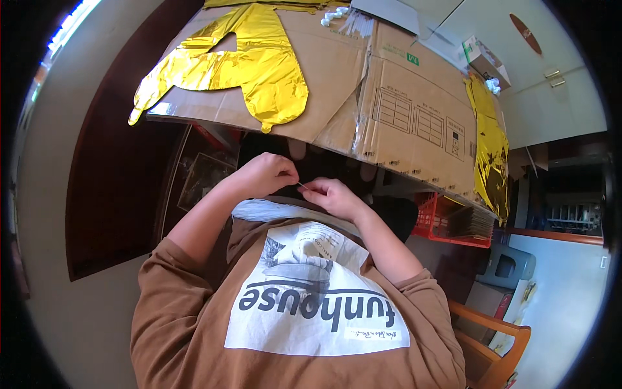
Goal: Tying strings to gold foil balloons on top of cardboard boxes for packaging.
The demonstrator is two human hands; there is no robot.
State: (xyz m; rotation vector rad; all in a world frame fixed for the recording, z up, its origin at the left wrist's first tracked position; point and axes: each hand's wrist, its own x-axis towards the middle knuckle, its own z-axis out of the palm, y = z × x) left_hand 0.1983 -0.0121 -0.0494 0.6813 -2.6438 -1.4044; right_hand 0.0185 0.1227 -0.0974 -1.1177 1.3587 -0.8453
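Over my lap, just below the table edge, my left hand [267, 174] and my right hand [332, 196] are close together. Both pinch a thin pale strand [302, 186] that spans the small gap between their fingertips; its exact kind is too small to make out. A bundle of whitish-blue strands [275, 211] lies across my lap beneath the hands. Beyond them, a flat gold foil balloon [275, 78] shaped like a letter A rests on the cardboard [337, 84] covering the table, its lower tabs near the edge.
More gold foil [489, 155] hangs over the table's right edge. Thin white sticks [356, 24] and small white bundles [334, 15] lie at the back. A small box [486, 61] stands back right. Under the table are a red crate [431, 220] and, beside me, a wooden chair [512, 353].
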